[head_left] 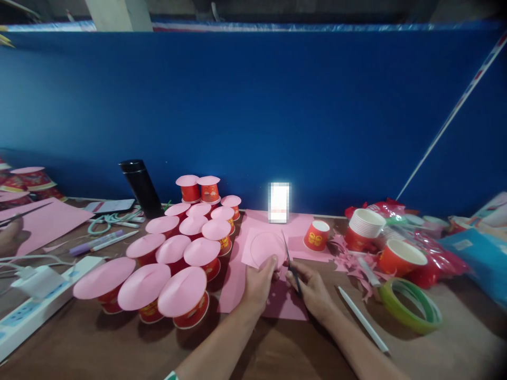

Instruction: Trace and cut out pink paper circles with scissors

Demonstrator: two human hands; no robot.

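Observation:
My left hand (258, 281) pinches a pink paper piece (264, 247) that has a circle drawn on it, thumb on top near its lower edge. My right hand (312, 287) is closed round the handles of dark scissors (288, 257), whose blades point up and away along the right side of the paper piece. Both hands hover over larger pink sheets (237, 279) lying on the brown table (277, 348). A lone red paper cup (316, 235) stands just beyond the scissors' tip.
Several red cups capped with pink paper discs (184, 290) crowd the left. A black flask (141, 187), power strip (35, 303), pens, a stack of cups (362, 228), an open cup (399, 257), green tape roll (412, 305), white pen (362, 318) and pink scraps lie around. A person's hand (10, 236) shows far left.

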